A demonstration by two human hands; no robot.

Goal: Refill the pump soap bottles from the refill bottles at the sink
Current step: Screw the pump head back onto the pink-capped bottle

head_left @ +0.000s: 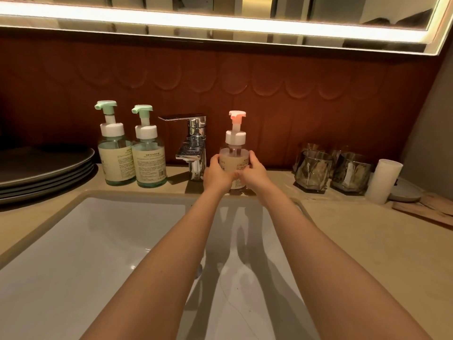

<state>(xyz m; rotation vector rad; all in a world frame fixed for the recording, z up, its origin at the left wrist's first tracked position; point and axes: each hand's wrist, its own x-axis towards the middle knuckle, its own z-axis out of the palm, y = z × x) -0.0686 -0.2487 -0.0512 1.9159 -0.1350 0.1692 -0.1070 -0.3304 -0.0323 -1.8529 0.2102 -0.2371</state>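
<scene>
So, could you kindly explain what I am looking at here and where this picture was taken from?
The single picture comes from a camera worn on a person's head, looking down at a white sink. No machine is involved. The left hand and right hand clasp a clear pink-topped pump bottle standing on the beige counter right of the chrome tap. Left of the tap stand two green-topped pump bottles and stacked grey plates. Right are two smoky glass tumblers and a white cup.
</scene>
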